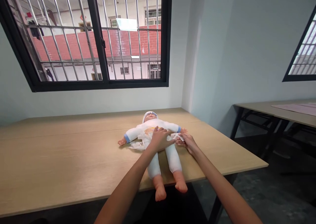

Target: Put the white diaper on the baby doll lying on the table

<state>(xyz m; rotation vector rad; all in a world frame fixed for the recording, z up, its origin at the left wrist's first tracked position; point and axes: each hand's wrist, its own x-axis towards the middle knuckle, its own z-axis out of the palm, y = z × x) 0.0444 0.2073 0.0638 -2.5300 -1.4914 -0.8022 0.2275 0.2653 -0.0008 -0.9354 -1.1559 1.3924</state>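
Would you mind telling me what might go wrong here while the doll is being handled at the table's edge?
The doll lies with its feet past the table edge, so a tug could perhaps slide it off. The right hand pinches thin white cloth at the doll's side; pulling hard might tear it or slip it free. The left hand presses the belly, hiding the cloth beneath, which may bunch.

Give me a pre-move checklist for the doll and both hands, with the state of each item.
1. Doll lies flat on its back on the table: ok.
2. Left hand rests on the doll's belly, steadying it: ok.
3. Right hand has a grip on the white cloth flap at the doll's side: ok.
4. White cloth sticks out on the other side: ok.
5. Doll's feet overhang the table edge: not ok.
6. Cloth flat under the doll: cannot tell.
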